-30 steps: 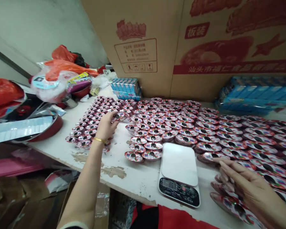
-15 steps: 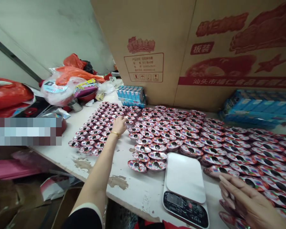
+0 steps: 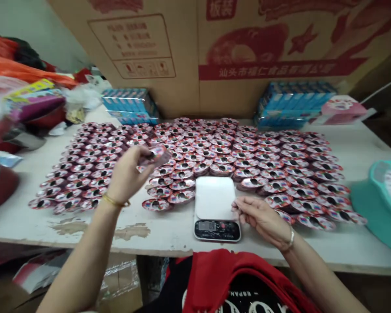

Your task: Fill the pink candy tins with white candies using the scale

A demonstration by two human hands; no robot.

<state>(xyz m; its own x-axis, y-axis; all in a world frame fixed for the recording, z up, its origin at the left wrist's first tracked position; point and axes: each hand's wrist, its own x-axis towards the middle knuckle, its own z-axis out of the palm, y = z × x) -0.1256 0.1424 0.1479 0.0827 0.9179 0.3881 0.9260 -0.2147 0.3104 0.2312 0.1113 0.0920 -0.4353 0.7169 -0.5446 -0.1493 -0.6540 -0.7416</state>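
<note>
My left hand [image 3: 126, 173] is raised over the left side of the table, its fingers closed on a small red-and-white packet [image 3: 160, 155] with shiny clear wrapping. Beneath and around it stand many similar oval-topped packets [image 3: 185, 165] in close rows, each with a dark round centre. A white digital kitchen scale [image 3: 215, 198] lies at the front middle of the table, its lit display too blurred to read surely. At the scale's right edge my right hand [image 3: 263, 217] is pinched, fingertips together. Anything between those fingertips is too small to make out.
A large cardboard carton [image 3: 189, 91] walls off the back. Blue wrapped box packs [image 3: 130, 106] stand before it on both sides, with a pink box [image 3: 343, 111] farther right. A teal basin [image 3: 374, 208] sits at the right edge. Plastic bags [image 3: 84, 93] crowd the left.
My left hand has lifted from the far left rows with a packet in it, coming nearer. My right hand has gone from open to pinched beside the scale. The view has swung right.
</note>
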